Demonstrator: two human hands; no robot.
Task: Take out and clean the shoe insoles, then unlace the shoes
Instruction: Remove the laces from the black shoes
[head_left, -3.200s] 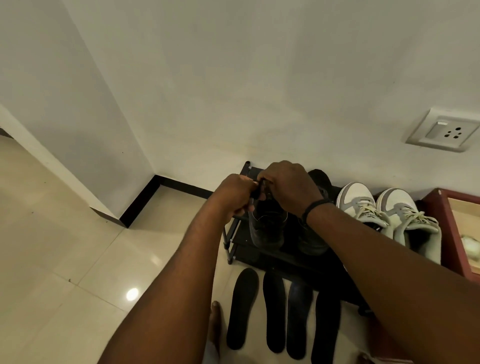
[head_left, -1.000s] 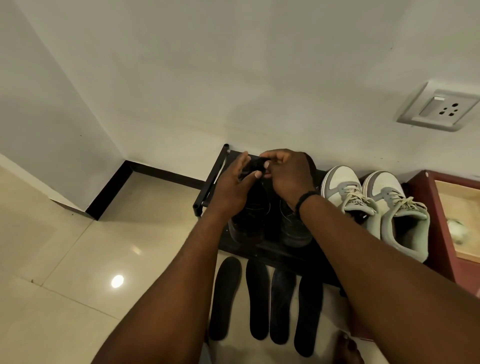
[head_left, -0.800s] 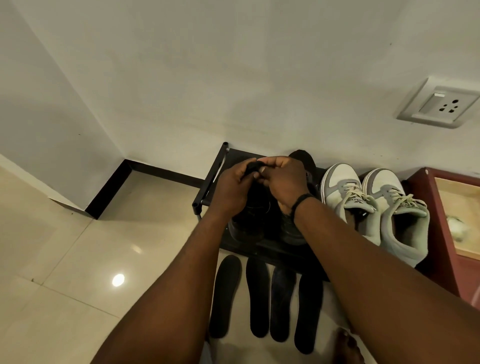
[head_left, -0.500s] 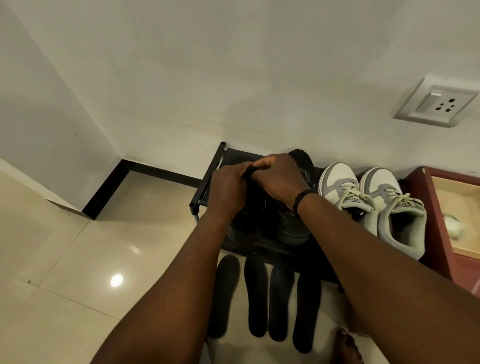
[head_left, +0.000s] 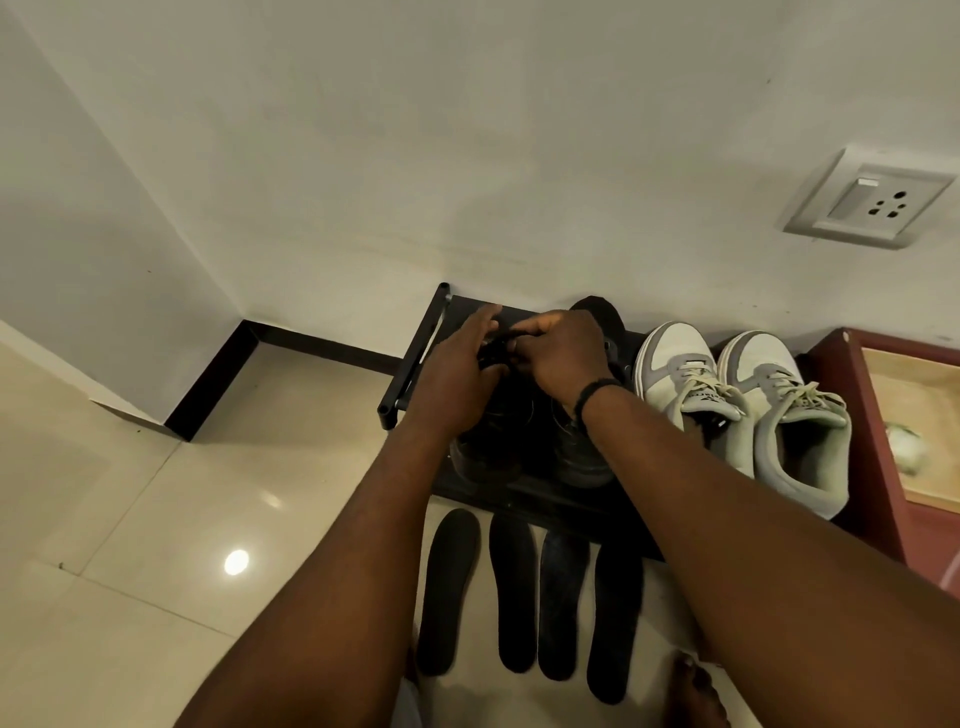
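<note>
Black lace (head_left: 493, 349) pinched by right hand (head_left: 563, 358) over dark matte shoe (head_left: 491, 441); left hand (head_left: 457, 374) fingers seen straight, relaxed. Four flat oblong insoles (head_left: 511, 592) laid on glossy tile.

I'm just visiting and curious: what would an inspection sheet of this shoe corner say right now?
Surface: glossy tiled floor; black shoe rack against the wall.
Job's things: two black shoes on the rack, partly hidden by the hands; four dark insoles side by side on the floor before the rack.
Clutter: pair of grey-white sneakers, laced, on the rack.
Hands: left hand and right hand meet over the left black shoe, fingers on something dark, likely its lace.
Cables: nothing seen.
Surroundings: wall socket; red-brown cabinet at right.
</note>
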